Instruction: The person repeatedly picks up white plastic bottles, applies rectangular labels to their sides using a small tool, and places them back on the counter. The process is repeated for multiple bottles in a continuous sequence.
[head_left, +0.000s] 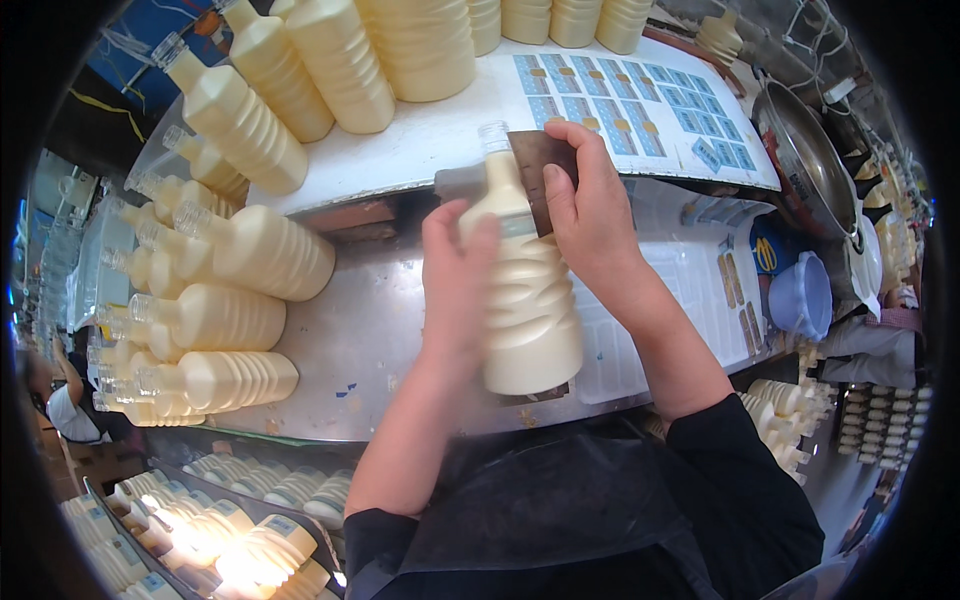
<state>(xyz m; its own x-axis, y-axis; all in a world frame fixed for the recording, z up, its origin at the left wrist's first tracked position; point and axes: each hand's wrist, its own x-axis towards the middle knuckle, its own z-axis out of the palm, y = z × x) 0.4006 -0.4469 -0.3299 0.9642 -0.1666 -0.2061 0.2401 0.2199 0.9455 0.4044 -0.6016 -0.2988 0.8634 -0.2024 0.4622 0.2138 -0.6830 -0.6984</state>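
Observation:
A cream bottle (pixel 532 345) with a clear threaded neck and swirled ribs stands, slightly tilted, in front of me. A pale grey-green band circles its shoulder. My right hand (pixel 598 215) grips a flat brown piece (pixel 541 168), its material unclear, against the right side of the bottle's shoulder. Blurred by motion, my left hand (pixel 458 285) is at the bottle's left side, thumb in front; whether it grips the bottle cannot be made out. Behind the hands, sheets of small blue labels (pixel 632 105) lie on a white board (pixel 440 135).
More cream bottles (pixel 345 65) stand along the board's back, and several lie stacked on the left (pixel 232 318). A clear plastic sheet (pixel 625 350) covers the metal table's right side. Beyond are a lilac bucket (pixel 800 298) and a pan (pixel 800 140). Another person (pixel 75 405) is far left.

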